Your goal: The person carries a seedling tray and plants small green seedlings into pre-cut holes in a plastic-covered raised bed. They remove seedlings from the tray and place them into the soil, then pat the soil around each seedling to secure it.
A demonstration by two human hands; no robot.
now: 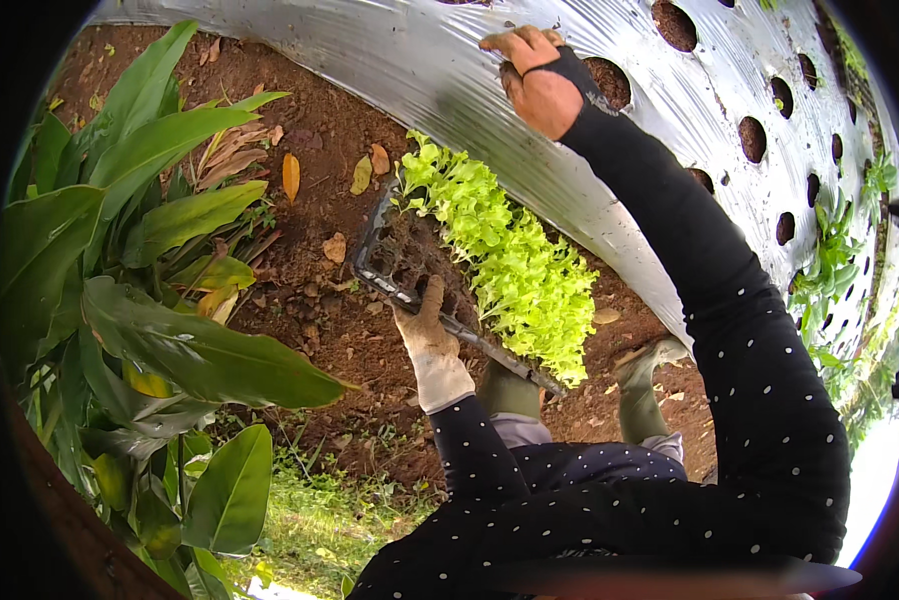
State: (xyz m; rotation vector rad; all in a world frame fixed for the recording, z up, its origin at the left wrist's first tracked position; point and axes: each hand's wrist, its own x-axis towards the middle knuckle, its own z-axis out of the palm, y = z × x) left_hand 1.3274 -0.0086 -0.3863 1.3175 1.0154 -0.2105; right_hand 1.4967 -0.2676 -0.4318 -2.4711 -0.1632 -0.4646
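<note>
My left hand (428, 330), in a soil-stained knitted work glove, grips the near rim of a black plastic seedling tray (378, 281). Pale green lettuce seedlings (509, 259) fill one side of the tray; its other side shows dark soil and cells. My right hand (536, 79), with a black sleeve over its palm and soil on the fingers, is over the silver plastic mulch film (449, 97), beside a round planting hole (608, 82). Its fingers are bent, and whether they hold anything cannot be told.
More planting holes (674, 25) run across the film-covered bed to the right, some with green plants (832, 262). Large broad-leaved plants (164, 337) crowd the left. Brown soil with fallen leaves (290, 177) lies between. My boots (639, 390) stand on the soil below the bed's edge.
</note>
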